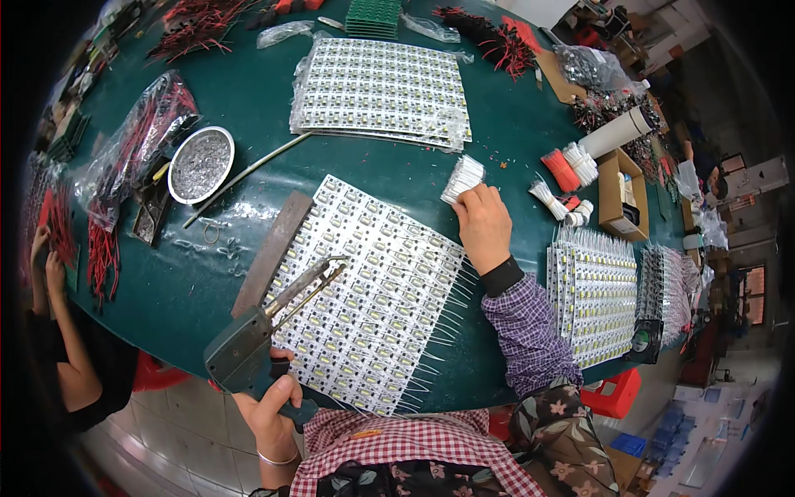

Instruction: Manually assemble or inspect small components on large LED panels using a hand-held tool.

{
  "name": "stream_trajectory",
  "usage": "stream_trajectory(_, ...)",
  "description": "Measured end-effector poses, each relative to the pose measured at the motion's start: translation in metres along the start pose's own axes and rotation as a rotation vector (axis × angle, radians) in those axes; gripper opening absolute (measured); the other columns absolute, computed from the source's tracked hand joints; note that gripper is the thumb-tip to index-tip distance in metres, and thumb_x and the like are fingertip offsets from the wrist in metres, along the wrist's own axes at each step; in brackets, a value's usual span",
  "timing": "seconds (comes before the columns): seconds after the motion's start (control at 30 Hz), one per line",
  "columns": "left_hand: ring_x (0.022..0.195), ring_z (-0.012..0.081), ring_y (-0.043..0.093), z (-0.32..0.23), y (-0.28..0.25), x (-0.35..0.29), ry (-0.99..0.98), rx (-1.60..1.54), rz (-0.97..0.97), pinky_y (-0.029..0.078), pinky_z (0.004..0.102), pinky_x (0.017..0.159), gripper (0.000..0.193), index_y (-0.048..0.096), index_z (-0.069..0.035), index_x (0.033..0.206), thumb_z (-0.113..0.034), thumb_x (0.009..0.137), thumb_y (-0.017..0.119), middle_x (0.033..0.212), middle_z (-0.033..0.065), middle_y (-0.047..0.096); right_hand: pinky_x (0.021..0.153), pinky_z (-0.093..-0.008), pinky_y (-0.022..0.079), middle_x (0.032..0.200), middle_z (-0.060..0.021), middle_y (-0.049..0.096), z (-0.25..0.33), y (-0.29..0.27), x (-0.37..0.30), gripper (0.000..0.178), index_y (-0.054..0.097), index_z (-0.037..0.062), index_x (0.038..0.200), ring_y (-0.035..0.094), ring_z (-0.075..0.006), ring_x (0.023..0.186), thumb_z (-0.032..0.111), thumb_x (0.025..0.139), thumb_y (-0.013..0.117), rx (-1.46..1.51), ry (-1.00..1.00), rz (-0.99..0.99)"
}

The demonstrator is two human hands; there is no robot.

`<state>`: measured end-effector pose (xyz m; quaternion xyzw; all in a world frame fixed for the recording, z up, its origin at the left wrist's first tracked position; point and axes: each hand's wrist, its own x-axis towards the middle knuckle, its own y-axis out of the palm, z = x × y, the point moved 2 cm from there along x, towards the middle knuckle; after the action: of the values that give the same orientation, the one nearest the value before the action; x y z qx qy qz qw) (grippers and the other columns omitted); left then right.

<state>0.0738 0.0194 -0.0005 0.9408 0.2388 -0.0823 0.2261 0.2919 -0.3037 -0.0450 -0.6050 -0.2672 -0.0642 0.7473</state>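
My left hand (pixel 273 414) grips the handle of a dark soldering gun (pixel 236 352). Its metal tip and thin feed tube reach over a white sheet of small circuit boards (pixel 364 331), which lies slanted before me. Thin white wires (pixel 443 319) stick out along the sheet's right edge. Beyond the sheet's upper right corner, my right hand (pixel 483 224) has its fingers curled together at the near end of a bundle of short white wires (pixel 464 176). The fingertips are partly hidden. Along the sheet's left edge lies a dark flat bar (pixel 273 253).
A stack of similar sheets (pixel 381 87) lies at the back; wired sheets (pixel 592 298) stand at the right. At the left are a round metal bowl (pixel 200 166), a thin rod (pixel 248 178) and bagged red wires (pixel 149 141). A cardboard box (pixel 623 195) sits right. Another person's arms (pixel 70 331) show far left.
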Motion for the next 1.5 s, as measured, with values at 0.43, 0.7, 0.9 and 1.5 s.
stream_trajectory(0.43,0.06,0.016,0.056,-0.048,0.02,0.017,0.234,0.142,-0.013,0.046,0.0261,0.048,0.062,0.047,0.008,0.135,0.002,0.077,0.07,0.111,0.0265,0.063,0.073,-0.0402,0.045,0.088,-0.0085,0.057,-0.001,0.001,0.0,0.009,0.06,0.0054,0.089,0.056,-0.0279,0.085,0.003,0.085,0.068,0.015,-0.029,-0.017)
stream_trajectory(0.7,0.057,0.0141,0.053,-0.036,0.051,0.024,0.155,0.216,-0.021,0.042,0.0241,0.048,0.058,0.048,0.011,0.132,0.001,0.077,0.066,0.112,0.025,0.062,0.078,-0.0419,0.049,0.094,-0.0129,0.059,0.032,-0.022,0.014,0.017,0.062,0.002,0.098,0.057,-0.0325,0.09,-0.005,0.083,0.066,0.285,-0.043,-0.033)
stream_trajectory(0.9,0.074,0.0153,0.064,-0.019,0.058,0.036,0.058,0.281,0.114,0.052,0.0282,0.063,0.055,0.057,0.006,0.131,0.01,0.079,0.073,0.117,0.0166,0.068,0.077,-0.0402,0.049,0.09,-0.0102,0.058,0.064,-0.007,0.019,0.018,0.061,0.0031,0.095,0.057,-0.03,0.088,-0.006,0.08,0.064,0.442,-0.126,0.058)
stream_trajectory(1.5,0.085,0.0127,0.065,0.008,0.085,0.052,0.172,0.74,0.198,0.052,0.0276,0.077,0.031,0.069,0.004,0.11,0.0,0.081,0.081,0.099,0.0058,0.072,0.067,-0.0368,0.051,0.093,-0.0095,0.058,0.063,0.011,0.011,0.027,0.066,0.0019,0.101,0.059,-0.0264,0.083,-0.006,0.075,0.065,0.439,-0.174,0.083)
